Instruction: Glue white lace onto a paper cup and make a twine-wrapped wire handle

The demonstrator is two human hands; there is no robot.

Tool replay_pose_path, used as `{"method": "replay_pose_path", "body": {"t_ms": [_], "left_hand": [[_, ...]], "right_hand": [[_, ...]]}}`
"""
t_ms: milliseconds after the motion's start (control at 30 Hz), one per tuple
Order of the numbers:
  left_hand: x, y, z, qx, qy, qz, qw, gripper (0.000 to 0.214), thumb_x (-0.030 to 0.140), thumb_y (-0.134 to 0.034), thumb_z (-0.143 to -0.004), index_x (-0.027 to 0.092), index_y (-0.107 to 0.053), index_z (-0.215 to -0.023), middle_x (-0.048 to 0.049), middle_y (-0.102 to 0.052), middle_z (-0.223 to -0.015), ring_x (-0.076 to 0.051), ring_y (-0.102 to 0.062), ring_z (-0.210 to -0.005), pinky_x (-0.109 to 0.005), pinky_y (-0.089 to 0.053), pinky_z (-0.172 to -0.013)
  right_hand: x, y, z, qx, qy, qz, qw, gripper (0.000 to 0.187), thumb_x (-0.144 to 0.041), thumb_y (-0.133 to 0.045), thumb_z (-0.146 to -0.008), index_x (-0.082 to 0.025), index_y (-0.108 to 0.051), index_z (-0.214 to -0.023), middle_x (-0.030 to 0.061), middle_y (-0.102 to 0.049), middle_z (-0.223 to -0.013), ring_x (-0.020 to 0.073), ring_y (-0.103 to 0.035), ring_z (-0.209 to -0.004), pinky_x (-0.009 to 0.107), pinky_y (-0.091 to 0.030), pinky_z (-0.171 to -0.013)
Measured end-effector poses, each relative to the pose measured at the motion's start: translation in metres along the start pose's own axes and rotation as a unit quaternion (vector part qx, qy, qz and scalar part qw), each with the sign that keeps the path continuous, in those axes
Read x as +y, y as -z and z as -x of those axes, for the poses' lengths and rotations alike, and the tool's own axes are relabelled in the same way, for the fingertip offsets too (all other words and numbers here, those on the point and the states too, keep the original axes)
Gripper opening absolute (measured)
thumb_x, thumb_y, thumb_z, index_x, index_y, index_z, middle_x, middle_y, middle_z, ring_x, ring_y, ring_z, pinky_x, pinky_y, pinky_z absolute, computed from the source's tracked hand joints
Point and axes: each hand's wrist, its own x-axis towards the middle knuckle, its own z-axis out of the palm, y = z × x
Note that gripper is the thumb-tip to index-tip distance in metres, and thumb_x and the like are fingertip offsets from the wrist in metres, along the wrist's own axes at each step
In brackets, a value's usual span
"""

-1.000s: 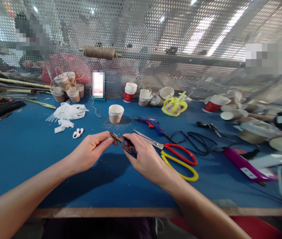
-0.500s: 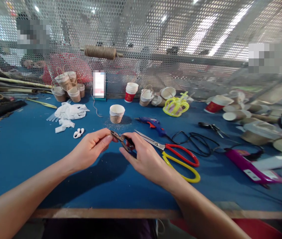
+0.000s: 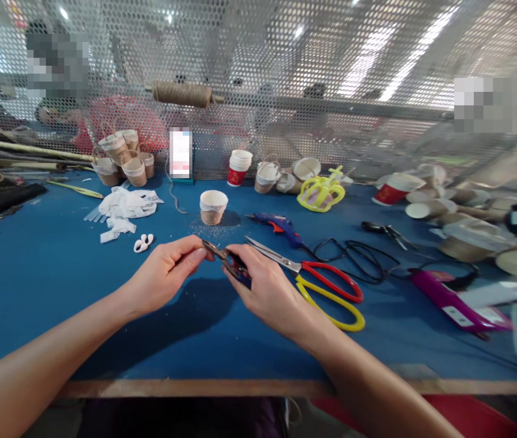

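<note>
My right hand (image 3: 263, 286) is wrapped round the dark handles of a pair of pliers (image 3: 221, 254), whose jaws point up and left. My left hand (image 3: 171, 267) pinches at the tip of the jaws, thumb against fingers; whatever lies between them is too small and hidden to make out. Just beyond the hands a small cup (image 3: 213, 208) with a white lining and brown wrapped base stands upright. Large scissors (image 3: 306, 267) with one red and one yellow handle lie beside my right hand. Left of the hands are small white looped pieces (image 3: 143, 243).
A blue glue gun (image 3: 279, 226) lies behind the scissors, its black cord trailing right. Crumpled white fabric (image 3: 128, 204), a yellow woven frame (image 3: 321, 193), wrapped cups (image 3: 134, 170) and red paper cups (image 3: 239, 168) stand further back. A purple tool (image 3: 454, 301) sits at right.
The fingers of my right hand have closed further round the pliers' handles. My left hand keeps its pinch at the jaws, and the view has shifted very slightly.
</note>
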Motion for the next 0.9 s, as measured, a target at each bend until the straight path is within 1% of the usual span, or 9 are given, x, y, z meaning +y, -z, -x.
{"method": "replay_pose_path", "body": {"t_ms": [267,367,467,533,600,667,733,833,900], "left_hand": [[0.000,-0.001,0.001,0.006,0.035,-0.006,0.999,0.022,0.028,-0.039,-0.088,0.016,-0.054,-0.077,0.0043,-0.044,-0.062,-0.007,-0.037,-0.054,-0.018,-0.031,-0.049],[0.000,-0.001,0.001,0.010,0.054,0.009,0.998,0.022,0.029,-0.040,-0.087,0.016,-0.054,-0.075,0.0052,-0.044,-0.057,-0.007,-0.037,-0.051,-0.017,-0.031,-0.047],[0.000,-0.001,-0.001,-0.021,0.112,0.095,0.989,0.024,0.032,-0.038,-0.088,0.017,-0.053,-0.076,0.0065,-0.044,-0.049,-0.006,-0.035,-0.043,-0.016,-0.027,-0.041],[0.000,-0.001,-0.001,-0.046,0.153,0.182,0.970,0.024,0.033,-0.038,-0.088,0.017,-0.053,-0.078,0.0064,-0.046,-0.047,-0.005,-0.035,-0.038,-0.016,-0.025,-0.037],[-0.001,-0.002,-0.001,-0.058,0.174,0.252,0.950,0.024,0.033,-0.040,-0.087,0.016,-0.053,-0.077,0.0061,-0.049,-0.047,-0.004,-0.036,-0.036,-0.015,-0.025,-0.036],[-0.002,-0.002,-0.001,-0.066,0.179,0.293,0.937,0.023,0.033,-0.041,-0.087,0.016,-0.053,-0.078,0.0060,-0.050,-0.047,-0.003,-0.037,-0.034,-0.015,-0.026,-0.036],[-0.002,-0.002,-0.001,-0.072,0.181,0.310,0.931,0.022,0.033,-0.042,-0.087,0.016,-0.054,-0.079,0.0060,-0.051,-0.047,-0.003,-0.037,-0.033,-0.015,-0.026,-0.036],[-0.003,-0.003,-0.001,-0.070,0.182,0.306,0.932,0.021,0.034,-0.044,-0.086,0.016,-0.054,-0.081,0.0060,-0.052,-0.047,-0.003,-0.038,-0.033,-0.015,-0.026,-0.036],[-0.004,-0.003,-0.002,-0.065,0.180,0.288,0.938,0.022,0.034,-0.044,-0.086,0.016,-0.055,-0.082,0.0058,-0.052,-0.048,-0.003,-0.038,-0.033,-0.015,-0.026,-0.036]], "right_hand": [[-0.001,-0.002,0.000,-0.003,-0.015,0.053,0.998,0.021,-0.011,-0.050,-0.078,-0.014,-0.052,-0.099,0.0100,-0.060,-0.088,0.0212,-0.057,-0.080,0.033,-0.045,-0.070],[-0.001,-0.002,-0.002,-0.010,-0.033,0.021,0.999,0.020,-0.016,-0.050,-0.080,-0.014,-0.053,-0.099,0.0101,-0.060,-0.090,0.0205,-0.057,-0.080,0.033,-0.044,-0.070],[-0.002,0.002,-0.005,-0.062,-0.056,-0.081,0.993,0.020,-0.027,-0.050,-0.083,-0.015,-0.053,-0.100,0.0066,-0.062,-0.089,0.0168,-0.057,-0.077,0.030,-0.045,-0.069],[-0.003,0.005,-0.007,-0.105,-0.064,-0.141,0.982,0.022,-0.030,-0.049,-0.084,-0.016,-0.053,-0.100,0.0046,-0.062,-0.089,0.0151,-0.057,-0.077,0.028,-0.045,-0.070],[-0.004,0.008,-0.007,-0.126,-0.066,-0.169,0.975,0.022,-0.031,-0.049,-0.084,-0.017,-0.052,-0.101,0.0039,-0.063,-0.090,0.0145,-0.056,-0.078,0.027,-0.044,-0.071],[-0.005,0.010,-0.007,-0.125,-0.065,-0.174,0.975,0.023,-0.031,-0.050,-0.083,-0.017,-0.052,-0.101,0.0037,-0.063,-0.091,0.0144,-0.056,-0.078,0.027,-0.044,-0.071],[-0.005,0.009,-0.007,-0.114,-0.063,-0.159,0.979,0.023,-0.031,-0.051,-0.083,-0.016,-0.053,-0.100,0.0042,-0.063,-0.089,0.0148,-0.057,-0.077,0.027,-0.044,-0.070],[-0.005,0.005,-0.006,-0.082,-0.056,-0.119,0.988,0.022,-0.030,-0.052,-0.082,-0.016,-0.053,-0.099,0.0064,-0.063,-0.091,0.0166,-0.057,-0.079,0.029,-0.044,-0.071],[-0.003,0.002,-0.006,-0.059,-0.050,-0.092,0.993,0.025,-0.030,-0.054,-0.081,-0.015,-0.052,-0.101,0.0084,-0.062,-0.094,0.0183,-0.058,-0.082,0.031,-0.045,-0.072]]}}
